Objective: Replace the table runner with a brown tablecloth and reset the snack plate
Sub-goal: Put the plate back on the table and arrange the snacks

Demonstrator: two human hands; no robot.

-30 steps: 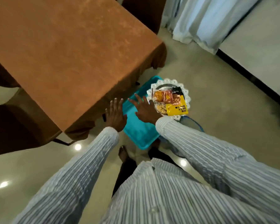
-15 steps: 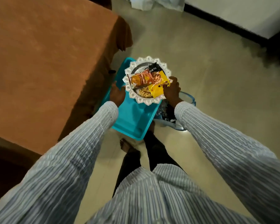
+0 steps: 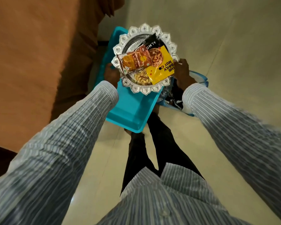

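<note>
A silver snack plate (image 3: 146, 90) with a scalloped rim is held above a turquoise tray (image 3: 130, 109) on the floor. On the plate lie a yellow and black almond packet (image 3: 161, 65), a brown and orange snack packet (image 3: 135, 61) and some cashews (image 3: 141, 77). My left hand (image 3: 111, 74) grips the plate's left rim, its fingers hidden under the plate. My right hand (image 3: 182, 71) grips the right rim, thumb on top. The brown tablecloth (image 3: 31, 62) covers the table on the left and hangs down its side.
A blue-rimmed clear bag or container (image 3: 199, 78) with dark contents sits on the floor right of the tray. My legs in dark trousers (image 3: 152, 143) stand behind the tray. Beige tiled floor (image 3: 225, 38) spreads to the right.
My hands went from the tray to the plate's two sides and took hold of its rim. The plate now appears larger and nearer, and the view has tilted further down.
</note>
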